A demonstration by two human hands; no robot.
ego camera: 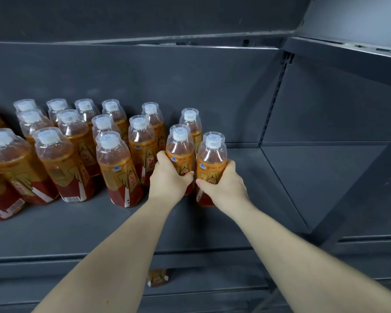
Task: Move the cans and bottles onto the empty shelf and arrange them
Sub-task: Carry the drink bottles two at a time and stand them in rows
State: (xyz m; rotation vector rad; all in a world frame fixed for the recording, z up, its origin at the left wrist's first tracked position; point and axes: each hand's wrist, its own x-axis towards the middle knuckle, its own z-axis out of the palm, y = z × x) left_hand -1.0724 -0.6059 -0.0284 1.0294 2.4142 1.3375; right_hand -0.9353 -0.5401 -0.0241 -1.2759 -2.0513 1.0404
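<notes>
On the shelf you can read only red characters printed downward. Near the middle, the second-row bottle shows "东鹏" in full. The front bottle just left of it shows "东" plainly (the character beneath is blurred). Toward the right end, the left bottle in your left hand and the right bottle in your right hand each show "东" just above your thumbs. Barcodes and small print are too small to read.
</notes>
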